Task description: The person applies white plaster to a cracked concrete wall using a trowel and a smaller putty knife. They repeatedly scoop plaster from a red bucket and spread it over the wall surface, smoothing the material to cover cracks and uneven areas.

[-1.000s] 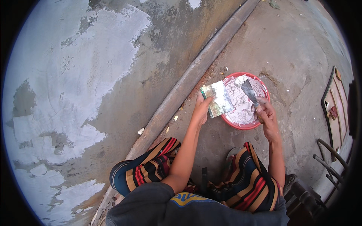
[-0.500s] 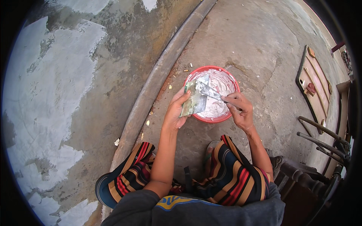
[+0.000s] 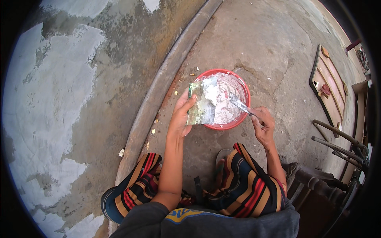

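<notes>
My left hand (image 3: 181,115) grips the left edge of a flat, stained putty spreader plate (image 3: 201,109), thumb on top. A lump of white putty (image 3: 210,92) lies on the plate's upper right part. In my right hand (image 3: 263,123) is the handle of a putty knife (image 3: 238,102), its smeared blade pointing up and left. The blade is over the red basin (image 3: 249,95), just right of the plate and apart from it. White paste (image 3: 228,113) coats the basin's inside. The plate hides the basin's left part.
A wall (image 3: 119,71) with white patches rises at left, with a rounded ledge (image 3: 158,85) along its foot. On the concrete floor (image 3: 274,43) at right lies a wooden panel (image 3: 327,91). Metal tubes (image 3: 337,148) and a dark wooden piece of furniture (image 3: 313,186) stand at lower right.
The putty knife has moved off the plate to the right, over the basin, with my right hand. A larger lump of putty now shows on the plate, which my left hand has turned flatter.
</notes>
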Available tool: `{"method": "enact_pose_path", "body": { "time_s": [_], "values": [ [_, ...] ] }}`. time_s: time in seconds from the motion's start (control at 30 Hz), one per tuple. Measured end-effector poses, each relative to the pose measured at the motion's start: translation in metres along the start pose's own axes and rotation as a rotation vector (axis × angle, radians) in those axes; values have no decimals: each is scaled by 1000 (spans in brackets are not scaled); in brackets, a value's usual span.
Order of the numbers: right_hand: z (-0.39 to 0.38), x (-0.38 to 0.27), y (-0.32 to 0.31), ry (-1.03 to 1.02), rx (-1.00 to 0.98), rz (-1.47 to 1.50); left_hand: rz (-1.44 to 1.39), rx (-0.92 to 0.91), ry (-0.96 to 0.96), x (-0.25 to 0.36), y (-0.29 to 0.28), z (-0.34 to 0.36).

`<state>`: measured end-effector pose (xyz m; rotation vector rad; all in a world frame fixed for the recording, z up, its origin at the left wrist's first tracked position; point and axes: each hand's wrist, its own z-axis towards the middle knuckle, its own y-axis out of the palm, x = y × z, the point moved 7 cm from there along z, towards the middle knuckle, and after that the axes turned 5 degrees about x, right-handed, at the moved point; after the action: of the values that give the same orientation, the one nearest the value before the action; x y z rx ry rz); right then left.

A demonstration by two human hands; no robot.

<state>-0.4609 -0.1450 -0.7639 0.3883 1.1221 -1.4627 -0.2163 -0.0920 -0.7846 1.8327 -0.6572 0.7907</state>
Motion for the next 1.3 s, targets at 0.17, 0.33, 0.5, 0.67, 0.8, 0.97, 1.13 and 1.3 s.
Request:
{"method": "enact_pose_path", "body": {
  "time_s": [0.17, 0.33, 0.5, 0.67, 0.8, 0.97, 1.13, 1.3],
  "values": [
    [1, 10, 3, 476, 4, 513, 46, 57, -26, -10, 0, -1],
    [1, 11, 29, 763, -220, 891, -20, 23, -79, -24, 8, -2],
    [-8, 18, 51, 811, -308, 960, -91, 23, -128, -32, 10, -8],
    [-34, 70, 43, 754, -209, 631, -109, 30, -67, -18, 10, -7],
    [-36, 75, 21, 778, -135, 413, -15, 84, -3, -9, -1, -4],
    [-36, 86, 1, 602, -186, -209, 147, 339, 98, -25, -33, 1],
    [-32, 90, 19, 467, -264, -402, 124, 308, 160, -20, -36, 0],
    [5, 35, 11, 249, -117, -615, -54, 298, 134, -10, -39, -7]
  ]
}}
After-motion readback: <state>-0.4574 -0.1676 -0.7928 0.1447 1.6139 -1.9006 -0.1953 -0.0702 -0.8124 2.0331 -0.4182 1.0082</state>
